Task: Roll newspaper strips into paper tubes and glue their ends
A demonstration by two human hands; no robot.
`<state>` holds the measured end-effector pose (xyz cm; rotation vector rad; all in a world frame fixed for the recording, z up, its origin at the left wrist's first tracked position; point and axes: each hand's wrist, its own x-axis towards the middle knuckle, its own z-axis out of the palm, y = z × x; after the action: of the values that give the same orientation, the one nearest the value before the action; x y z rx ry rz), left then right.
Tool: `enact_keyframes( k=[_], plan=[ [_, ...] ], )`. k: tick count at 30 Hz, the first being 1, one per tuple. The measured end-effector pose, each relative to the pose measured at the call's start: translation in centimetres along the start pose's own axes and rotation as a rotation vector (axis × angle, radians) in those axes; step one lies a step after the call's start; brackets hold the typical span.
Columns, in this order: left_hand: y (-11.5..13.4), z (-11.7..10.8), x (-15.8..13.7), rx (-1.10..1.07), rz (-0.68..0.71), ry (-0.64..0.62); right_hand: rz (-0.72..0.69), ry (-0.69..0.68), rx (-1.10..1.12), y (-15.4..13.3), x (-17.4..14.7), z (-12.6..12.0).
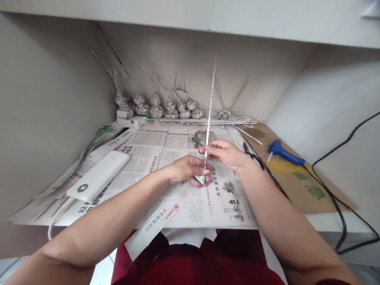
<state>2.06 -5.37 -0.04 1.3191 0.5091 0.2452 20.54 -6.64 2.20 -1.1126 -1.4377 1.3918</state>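
A thin paper tube (210, 105), white with dark flecks, stands nearly upright between my hands. My right hand (224, 152) pinches it between thumb and fingers partway up. Lower down, my left hand (188, 170) has its thumb and fingers closed around the tube's bottom end, where a newspaper strip (160, 223) is wound on. From there the strip slants down to the left, over the table edge toward my lap. Whether anything lies inside the tube is hidden. Just behind my right hand a grey round item (208, 137) rests on the newspaper sheets (148, 144).
Several woven gourd shapes (156, 109) line the back wall, behind a bundle of paper sticks (202, 121). A white power bank (99, 174) lies left. On the right are dark-handled scissors (252, 154) and a blue glue gun (285, 152) on cardboard (320, 194), with a black cord (341, 146).
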Motion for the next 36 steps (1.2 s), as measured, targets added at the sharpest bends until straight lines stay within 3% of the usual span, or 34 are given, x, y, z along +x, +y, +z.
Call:
enact_keyframes(
  k=[15,21,26,31,36],
  plan=[
    [-0.16,0.02,0.09,0.026,-0.015,0.014,-0.017,0.137,0.036,0.38,0.42,0.01],
    [-0.08,0.05,0.17,0.017,0.012,0.033,-0.002,0.038,0.016,0.08,0.13,-0.01],
    [0.02,0.05,0.13,0.017,0.000,0.044,0.017,0.111,0.038,0.20,0.26,-0.01],
    [0.14,0.04,0.05,0.022,0.007,0.017,0.004,-0.009,0.023,0.23,0.17,0.18],
    [0.02,-0.01,0.13,0.032,0.002,0.028,0.009,0.132,0.004,0.56,0.55,0.20]
  ],
)
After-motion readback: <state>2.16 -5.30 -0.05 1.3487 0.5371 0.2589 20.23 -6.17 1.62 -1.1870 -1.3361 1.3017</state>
